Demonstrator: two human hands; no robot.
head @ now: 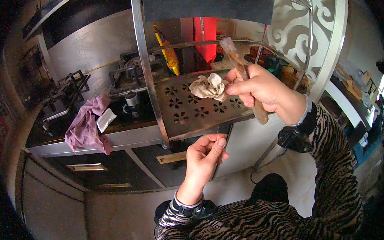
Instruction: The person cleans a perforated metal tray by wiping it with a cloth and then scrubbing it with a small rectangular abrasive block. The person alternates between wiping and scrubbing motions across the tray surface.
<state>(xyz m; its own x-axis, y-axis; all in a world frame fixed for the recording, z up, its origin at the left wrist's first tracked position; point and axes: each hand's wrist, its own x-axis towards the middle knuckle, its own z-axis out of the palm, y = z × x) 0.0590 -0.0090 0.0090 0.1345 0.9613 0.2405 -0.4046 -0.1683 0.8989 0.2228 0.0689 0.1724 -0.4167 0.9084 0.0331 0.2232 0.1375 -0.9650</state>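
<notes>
My right hand (258, 87) is raised above the right part of a metal shelf (208, 125) with flower-shaped cutouts. Between its thumb and index finger it pinches a crumpled off-white wad (208, 87), paper or cloth. The same hand grips a long brownish stick (261, 111), slanted, its upper end looking wrapped in cloudy film; what it is exactly I cannot tell. My left hand (207, 156) hovers in front of the shelf's front edge. Its fingers are curled with the thumb against the index finger, and nothing shows in them.
Left of the shelf's metal post, a mauve cloth (88, 125) hangs over the counter edge beside a white packet (106, 120). Behind are gas burners (135, 72) and a stove knob (131, 99). A yellow packet (167, 53) and a red bag (205, 37) stand behind the shelf.
</notes>
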